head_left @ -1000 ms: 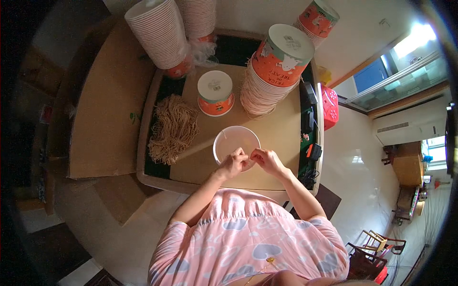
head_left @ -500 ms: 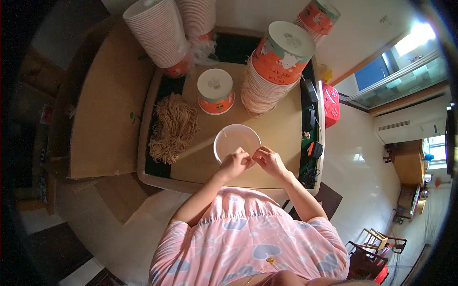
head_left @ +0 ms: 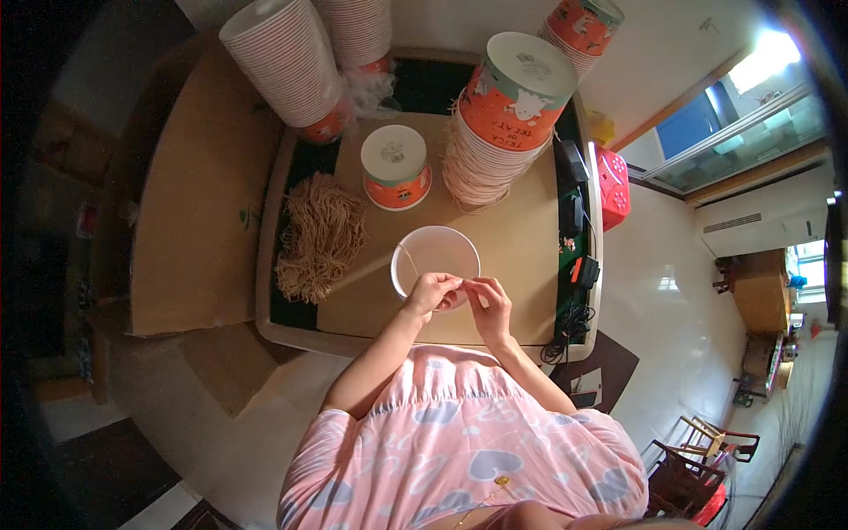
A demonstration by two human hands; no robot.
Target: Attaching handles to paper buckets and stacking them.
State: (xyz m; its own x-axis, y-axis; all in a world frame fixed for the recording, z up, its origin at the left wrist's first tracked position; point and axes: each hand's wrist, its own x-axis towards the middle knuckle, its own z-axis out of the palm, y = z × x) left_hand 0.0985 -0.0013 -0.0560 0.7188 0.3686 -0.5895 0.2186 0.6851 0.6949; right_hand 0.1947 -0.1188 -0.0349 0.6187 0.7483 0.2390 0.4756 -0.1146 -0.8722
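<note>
A white-lined paper bucket (head_left: pixel 450 243) stands with its mouth up on the cardboard sheet, close in front of me. A thin beige cord (head_left: pixel 408 256) runs from its left rim across the mouth to my fingers. My left hand (head_left: pixel 431 294) is closed in a pinch on this cord over the bucket's near rim. The fingertips of my right hand (head_left: pixel 490 306) meet those of the left, pinched on the cord too; its end is too small to make out. Left of the bucket lies a loose heap of beige cords (head_left: pixel 322 234).
Behind the bucket sits an upturned orange and green bucket (head_left: pixel 395 168). A tall stack of upturned buckets with cords (head_left: pixel 508 115) stands back right, nested buckets (head_left: pixel 281 66) back left. Black adapters and cables (head_left: pixel 576 322) line the table's right edge; a large cardboard box (head_left: pixel 199 203) is at left.
My right hand has turned more upright, its fingertips still against the left's. The cord now shows stretched from the bucket's left rim toward my left hand.
</note>
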